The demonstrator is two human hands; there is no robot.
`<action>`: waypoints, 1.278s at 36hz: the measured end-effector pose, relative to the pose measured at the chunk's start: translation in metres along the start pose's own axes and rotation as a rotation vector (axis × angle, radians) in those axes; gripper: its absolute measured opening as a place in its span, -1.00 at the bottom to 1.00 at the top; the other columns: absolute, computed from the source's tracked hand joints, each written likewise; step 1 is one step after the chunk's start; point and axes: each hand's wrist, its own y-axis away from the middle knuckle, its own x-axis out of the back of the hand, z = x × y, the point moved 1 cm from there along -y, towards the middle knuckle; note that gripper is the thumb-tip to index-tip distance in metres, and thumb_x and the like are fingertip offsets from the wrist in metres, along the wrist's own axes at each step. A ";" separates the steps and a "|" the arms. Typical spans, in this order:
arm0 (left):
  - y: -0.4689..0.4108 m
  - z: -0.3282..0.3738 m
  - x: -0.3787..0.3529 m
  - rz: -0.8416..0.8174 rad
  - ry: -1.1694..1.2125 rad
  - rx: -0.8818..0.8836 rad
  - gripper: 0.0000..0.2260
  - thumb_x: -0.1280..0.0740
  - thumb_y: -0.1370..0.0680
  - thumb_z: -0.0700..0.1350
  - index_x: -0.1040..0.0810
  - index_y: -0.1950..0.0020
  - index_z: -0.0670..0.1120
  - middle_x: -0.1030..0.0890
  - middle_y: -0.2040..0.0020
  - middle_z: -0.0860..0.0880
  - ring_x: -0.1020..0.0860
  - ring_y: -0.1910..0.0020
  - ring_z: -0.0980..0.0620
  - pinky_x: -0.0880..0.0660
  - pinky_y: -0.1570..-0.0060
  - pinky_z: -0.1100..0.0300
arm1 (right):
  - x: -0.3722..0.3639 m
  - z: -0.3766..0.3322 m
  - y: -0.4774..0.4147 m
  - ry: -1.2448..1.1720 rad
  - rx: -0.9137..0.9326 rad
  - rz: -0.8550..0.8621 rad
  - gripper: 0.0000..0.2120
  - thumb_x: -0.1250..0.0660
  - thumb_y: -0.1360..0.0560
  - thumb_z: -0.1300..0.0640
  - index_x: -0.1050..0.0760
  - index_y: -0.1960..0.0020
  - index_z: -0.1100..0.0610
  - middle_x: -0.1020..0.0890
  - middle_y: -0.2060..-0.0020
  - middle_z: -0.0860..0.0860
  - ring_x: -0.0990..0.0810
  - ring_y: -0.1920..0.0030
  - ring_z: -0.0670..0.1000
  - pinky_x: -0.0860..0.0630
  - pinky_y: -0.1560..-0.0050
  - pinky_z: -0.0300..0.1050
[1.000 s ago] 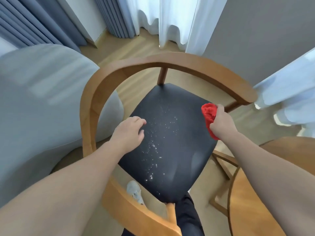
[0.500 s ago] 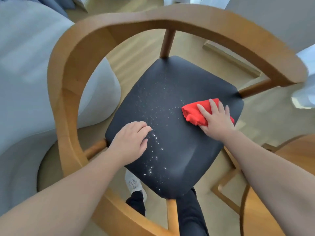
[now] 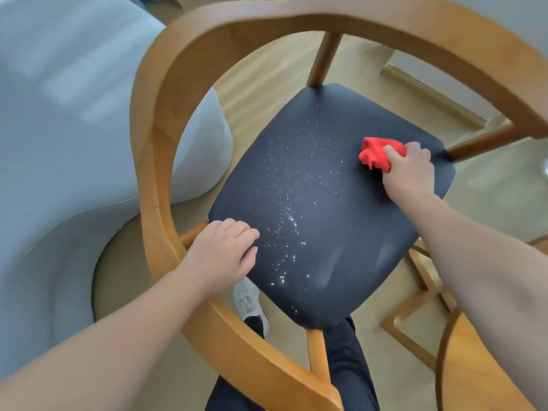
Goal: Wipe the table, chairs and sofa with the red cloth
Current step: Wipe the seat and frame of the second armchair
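A wooden chair [image 3: 166, 93] with a curved back rail fills the view. Its dark padded seat [image 3: 341, 221] carries a band of white specks down the middle. My right hand [image 3: 410, 170] presses a bunched red cloth [image 3: 375, 154] onto the far right part of the seat. Resting on the seat's near left corner, my left hand [image 3: 225, 253] has its fingers curled and holds nothing. The pale grey sofa [image 3: 68, 129] stands to the left, against the chair's rail. A wooden table [image 3: 474, 372] shows at the bottom right.
The chair's rail curves around the seat from the near side to the far right. My legs and a white shoe [image 3: 247, 301] are under the seat's near edge. Light wood floor lies beyond the chair.
My right hand brought the red cloth down from the chair's right edge onto the seat and now holds it bunched near the far right. My left hand slid toward the near left corner.
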 end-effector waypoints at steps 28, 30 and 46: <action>0.038 -0.011 -0.001 0.158 -0.042 -0.011 -0.76 -0.14 -0.45 -0.07 -0.25 0.42 -0.01 -0.33 0.53 0.03 -0.28 0.53 -0.02 -0.19 0.46 0.24 | -0.076 -0.102 0.205 -0.093 0.406 -0.409 -0.43 -0.22 -0.48 0.21 -0.30 -0.48 0.00 -0.40 -0.25 0.13 -0.39 -0.08 0.21 -0.45 -0.09 0.07; 0.038 -0.011 -0.002 0.155 -0.040 -0.025 -0.77 -0.14 -0.45 -0.07 -0.21 0.41 0.00 -0.32 0.53 0.03 -0.24 0.52 0.00 -0.17 0.45 0.24 | -0.068 -0.093 0.196 -0.143 0.418 -0.290 -0.43 -0.38 -0.34 0.29 -0.49 -0.34 0.07 -0.51 -0.11 0.19 -0.48 0.08 0.26 -0.54 0.08 0.11; 0.036 -0.009 0.000 0.131 -0.070 0.036 -0.75 -0.11 -0.45 -0.06 -0.20 0.44 -0.01 -0.22 0.51 0.08 -0.27 0.55 -0.01 -0.20 0.48 0.25 | -0.031 -0.010 0.072 -0.100 0.049 -0.095 -0.48 -0.21 -0.48 0.25 -0.33 -0.43 0.04 -0.33 -0.28 0.22 -0.32 -0.15 0.29 -0.36 -0.16 0.14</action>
